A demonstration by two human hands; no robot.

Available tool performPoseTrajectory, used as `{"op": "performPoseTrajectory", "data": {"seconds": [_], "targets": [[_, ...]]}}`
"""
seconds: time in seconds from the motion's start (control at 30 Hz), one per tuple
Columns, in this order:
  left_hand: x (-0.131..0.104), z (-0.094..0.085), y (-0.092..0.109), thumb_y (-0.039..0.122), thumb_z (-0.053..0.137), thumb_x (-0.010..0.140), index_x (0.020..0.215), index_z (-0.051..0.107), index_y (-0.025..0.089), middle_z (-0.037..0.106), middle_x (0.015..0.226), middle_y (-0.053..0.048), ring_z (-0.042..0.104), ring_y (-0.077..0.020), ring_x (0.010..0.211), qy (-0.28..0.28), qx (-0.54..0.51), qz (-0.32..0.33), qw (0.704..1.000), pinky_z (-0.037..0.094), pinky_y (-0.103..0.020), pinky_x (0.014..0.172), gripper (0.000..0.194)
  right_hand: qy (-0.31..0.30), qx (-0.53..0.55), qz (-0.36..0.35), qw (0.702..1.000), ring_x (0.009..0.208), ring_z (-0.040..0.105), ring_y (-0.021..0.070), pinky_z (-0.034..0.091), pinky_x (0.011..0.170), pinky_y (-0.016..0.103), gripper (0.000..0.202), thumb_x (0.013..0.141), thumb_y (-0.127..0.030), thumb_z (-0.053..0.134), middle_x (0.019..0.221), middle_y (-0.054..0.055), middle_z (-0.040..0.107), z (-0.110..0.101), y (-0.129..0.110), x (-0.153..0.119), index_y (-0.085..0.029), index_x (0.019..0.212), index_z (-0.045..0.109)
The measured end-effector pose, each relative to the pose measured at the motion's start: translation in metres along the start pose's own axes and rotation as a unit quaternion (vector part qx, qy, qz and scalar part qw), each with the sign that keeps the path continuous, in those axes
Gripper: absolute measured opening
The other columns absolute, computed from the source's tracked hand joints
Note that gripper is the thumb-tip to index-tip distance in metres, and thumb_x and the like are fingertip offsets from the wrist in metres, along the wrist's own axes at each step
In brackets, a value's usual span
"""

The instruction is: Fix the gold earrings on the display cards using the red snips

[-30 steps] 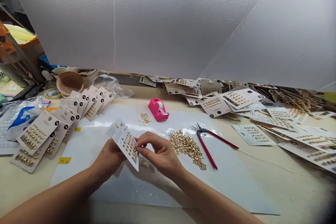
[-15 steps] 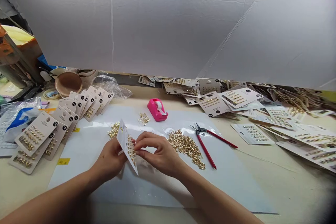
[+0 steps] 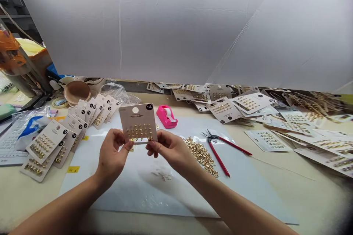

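Note:
A white earring card with rows of small gold earrings and a black price dot faces me, held upright above the sheet. My left hand pinches its lower left corner, thumb in front. At the lower right corner my right hand grips it between thumb and curled fingers. Partly hidden behind the card lie gold rings. Right of my right hand spreads a pile of small gold pieces. Small clear bits lie on the sheet below my hands.
Red-handled pliers lie open on the right of the white sheet. Behind the card stands a pink tape dispenser. Filled earring cards overlap at the left; more cards heap up at the right, under a large white panel.
The card has turned from edge-on to facing me and risen slightly. My right hand has shifted from the earrings on its face to its lower right corner. The view has shifted a little.

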State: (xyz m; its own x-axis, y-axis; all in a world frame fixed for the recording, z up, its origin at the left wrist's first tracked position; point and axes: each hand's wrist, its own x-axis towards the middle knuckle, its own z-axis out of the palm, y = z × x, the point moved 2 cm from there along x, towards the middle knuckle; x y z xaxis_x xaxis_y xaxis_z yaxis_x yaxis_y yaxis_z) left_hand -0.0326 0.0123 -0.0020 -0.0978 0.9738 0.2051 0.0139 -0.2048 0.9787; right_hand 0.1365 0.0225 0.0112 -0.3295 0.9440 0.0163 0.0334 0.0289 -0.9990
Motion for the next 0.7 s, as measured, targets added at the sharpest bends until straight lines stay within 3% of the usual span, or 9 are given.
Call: {"op": "performPoseTrajectory", "data": {"seconds": [0.1,0.2,0.23,0.3,0.37,0.53,0.7], "targets": [[0.002,0.001,-0.001,0.023,0.068,0.072,0.088,0.046,0.02,0.059,0.08,0.0,0.057,-0.0127,0.069,0.004,-0.129,-0.093,0.987,0.049,-0.028,0.063,0.028,-0.057,0.004,0.007,0.998,0.058,0.06,0.0128,0.046,0.051,0.026,0.021,0.077,-0.037,0.062,0.068,0.002,0.063,-0.01,0.001,0.013,-0.017,0.076,0.056],[0.005,0.001,-0.004,0.025,0.071,0.069,0.099,0.05,0.016,0.064,0.085,-0.005,0.061,-0.0156,0.071,-0.011,-0.175,-0.184,0.967,0.051,-0.029,0.06,0.038,-0.081,-0.147,0.007,0.986,0.064,0.062,0.0148,0.048,0.056,0.028,0.015,0.078,-0.028,0.06,0.074,0.003,0.066,-0.03,0.003,0.031,-0.017,0.088,0.061],[0.006,0.0,-0.005,0.025,0.071,0.068,0.099,0.051,0.015,0.065,0.084,-0.005,0.061,-0.0154,0.07,-0.004,-0.179,-0.196,0.964,0.052,-0.029,0.059,0.038,-0.049,-0.244,-0.005,0.968,0.067,0.062,0.0153,0.048,0.059,0.028,0.014,0.079,-0.023,0.058,0.079,0.004,0.067,-0.038,0.004,0.039,-0.017,0.091,0.062],[0.007,-0.002,-0.008,0.024,0.071,0.068,0.098,0.052,0.015,0.065,0.083,-0.004,0.061,-0.014,0.069,0.024,-0.185,-0.203,0.961,0.052,-0.027,0.058,0.037,0.02,-0.451,-0.031,0.892,0.075,0.061,0.0166,0.045,0.064,0.029,0.015,0.081,-0.016,0.053,0.088,0.006,0.068,-0.05,0.01,0.054,-0.019,0.089,0.066],[0.008,-0.004,-0.009,0.021,0.07,0.068,0.099,0.052,0.015,0.066,0.082,-0.004,0.061,-0.0135,0.069,0.052,-0.19,-0.207,0.958,0.052,-0.025,0.057,0.036,0.023,-0.534,-0.04,0.844,0.079,0.06,0.0184,0.041,0.065,0.029,0.02,0.081,-0.011,0.051,0.09,0.006,0.068,-0.054,0.019,0.066,-0.019,0.082,0.069],[0.011,-0.004,-0.01,0.019,0.07,0.067,0.098,0.05,0.016,0.068,0.076,-0.002,0.062,-0.0137,0.062,0.066,-0.185,-0.214,0.957,0.052,-0.026,0.054,0.037,-0.047,-0.556,-0.053,0.828,0.078,0.057,0.0193,0.033,0.057,0.026,0.016,0.077,-0.009,0.055,0.084,0.008,0.066,-0.04,0.039,0.084,-0.017,0.073,0.068],[0.01,-0.002,-0.009,0.021,0.068,0.068,0.097,0.047,0.017,0.068,0.074,-0.001,0.06,-0.0118,0.056,0.051,-0.152,-0.217,0.963,0.049,-0.025,0.051,0.036,-0.04,-0.531,-0.043,0.845,0.07,0.056,0.0173,0.033,0.054,0.025,0.011,0.069,-0.006,0.059,0.075,0.006,0.064,-0.039,0.038,0.089,-0.016,0.065,0.062]]}}
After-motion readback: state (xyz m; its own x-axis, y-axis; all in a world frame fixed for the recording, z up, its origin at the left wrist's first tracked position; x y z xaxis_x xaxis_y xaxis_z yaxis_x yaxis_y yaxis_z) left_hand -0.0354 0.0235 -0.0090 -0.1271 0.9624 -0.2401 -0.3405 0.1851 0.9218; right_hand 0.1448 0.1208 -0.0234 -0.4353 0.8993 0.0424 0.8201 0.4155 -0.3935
